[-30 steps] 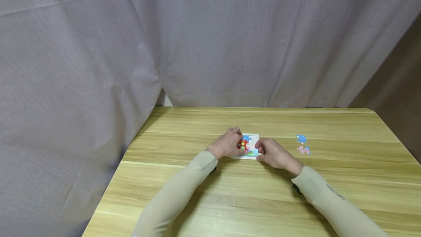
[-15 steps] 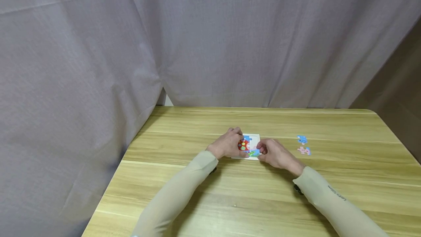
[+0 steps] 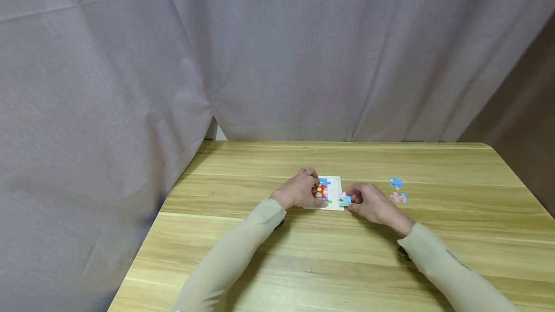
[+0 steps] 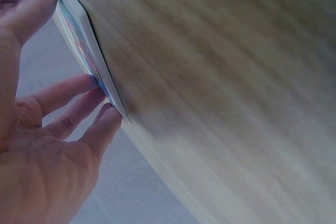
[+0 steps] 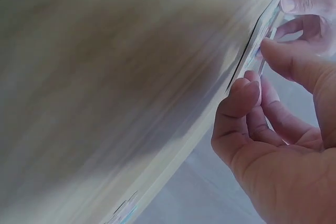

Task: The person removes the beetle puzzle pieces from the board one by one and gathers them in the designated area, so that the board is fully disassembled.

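A small white-framed jigsaw board point(image 3: 334, 208) lies on the table with a red, spotted picture piece point(image 3: 320, 190) in its left half. My left hand point(image 3: 299, 189) rests on the board's left side; its fingertips touch the far part and its thumb the near part. In the left wrist view the fingers point(image 4: 68, 93) are fairly straight against the board point(image 4: 86, 35). My right hand point(image 3: 372, 202) pinches a light blue and green jigsaw piece point(image 3: 344, 200) between thumb and fingers, tilted over the board's right edge. Most of that piece is hidden in the right wrist view.
To the right lie two loose jigsaw pieces, a blue one point(image 3: 396, 183) and a pink and blue one point(image 3: 399, 198). The wooden table point(image 3: 338, 264) runs back to a grey curtain point(image 3: 282, 61).
The right hand has drawn the light blue and green piece out of the board's lower right corner, to the right, baring white backing. The left hand has stayed on the board.
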`<act>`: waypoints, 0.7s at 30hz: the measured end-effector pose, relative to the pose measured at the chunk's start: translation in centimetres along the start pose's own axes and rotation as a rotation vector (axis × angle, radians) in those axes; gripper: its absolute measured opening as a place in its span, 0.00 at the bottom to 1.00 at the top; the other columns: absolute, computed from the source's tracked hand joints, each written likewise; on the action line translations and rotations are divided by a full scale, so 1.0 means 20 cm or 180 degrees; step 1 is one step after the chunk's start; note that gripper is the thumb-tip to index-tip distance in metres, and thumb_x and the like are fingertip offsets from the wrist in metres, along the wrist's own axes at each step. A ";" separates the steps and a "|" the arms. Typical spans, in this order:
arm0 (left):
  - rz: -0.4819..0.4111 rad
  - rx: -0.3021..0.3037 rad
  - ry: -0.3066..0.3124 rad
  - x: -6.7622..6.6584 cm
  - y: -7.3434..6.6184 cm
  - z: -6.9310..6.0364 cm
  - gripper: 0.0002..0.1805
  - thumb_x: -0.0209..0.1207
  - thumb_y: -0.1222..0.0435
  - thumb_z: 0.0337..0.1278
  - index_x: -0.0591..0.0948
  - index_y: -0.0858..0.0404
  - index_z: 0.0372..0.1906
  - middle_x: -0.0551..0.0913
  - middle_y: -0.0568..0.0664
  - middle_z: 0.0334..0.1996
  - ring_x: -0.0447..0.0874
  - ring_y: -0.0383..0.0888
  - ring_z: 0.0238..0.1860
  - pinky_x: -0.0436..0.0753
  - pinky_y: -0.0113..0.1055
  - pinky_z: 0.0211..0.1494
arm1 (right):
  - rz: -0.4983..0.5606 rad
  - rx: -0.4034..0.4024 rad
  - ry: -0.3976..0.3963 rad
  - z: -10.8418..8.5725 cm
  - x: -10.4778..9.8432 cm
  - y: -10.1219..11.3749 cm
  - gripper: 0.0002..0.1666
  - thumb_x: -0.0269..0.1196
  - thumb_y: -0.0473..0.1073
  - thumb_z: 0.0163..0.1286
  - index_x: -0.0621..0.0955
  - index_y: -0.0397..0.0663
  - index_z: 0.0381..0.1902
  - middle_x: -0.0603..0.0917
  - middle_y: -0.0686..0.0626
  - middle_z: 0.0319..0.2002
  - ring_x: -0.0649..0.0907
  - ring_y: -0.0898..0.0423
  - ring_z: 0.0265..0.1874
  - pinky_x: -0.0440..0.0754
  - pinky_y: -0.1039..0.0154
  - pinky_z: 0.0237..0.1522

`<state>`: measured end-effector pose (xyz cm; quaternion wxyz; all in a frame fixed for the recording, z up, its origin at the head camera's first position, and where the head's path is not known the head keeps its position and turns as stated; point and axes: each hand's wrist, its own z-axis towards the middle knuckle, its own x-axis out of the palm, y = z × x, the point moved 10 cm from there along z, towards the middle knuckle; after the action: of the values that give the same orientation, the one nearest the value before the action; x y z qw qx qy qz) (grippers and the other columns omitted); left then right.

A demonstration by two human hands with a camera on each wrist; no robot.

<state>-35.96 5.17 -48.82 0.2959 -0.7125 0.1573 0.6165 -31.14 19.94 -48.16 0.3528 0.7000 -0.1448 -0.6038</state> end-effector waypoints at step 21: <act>-0.0131 0.0002 -0.0021 0.00 0.00 0.00 0.35 0.76 0.44 0.61 0.86 0.61 0.66 0.78 0.48 0.70 0.75 0.47 0.68 0.81 0.32 0.69 | -0.0130 -0.0018 -0.0169 -0.18 -0.13 -0.13 0.13 0.74 0.30 0.67 0.85 0.34 0.48 0.85 0.49 0.37 0.79 0.60 0.36 0.79 0.71 0.36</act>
<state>-35.98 5.10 -48.87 0.3092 -0.7135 0.1418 0.6125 -28.95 24.48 -47.88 0.3385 0.6856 -0.1380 -0.6296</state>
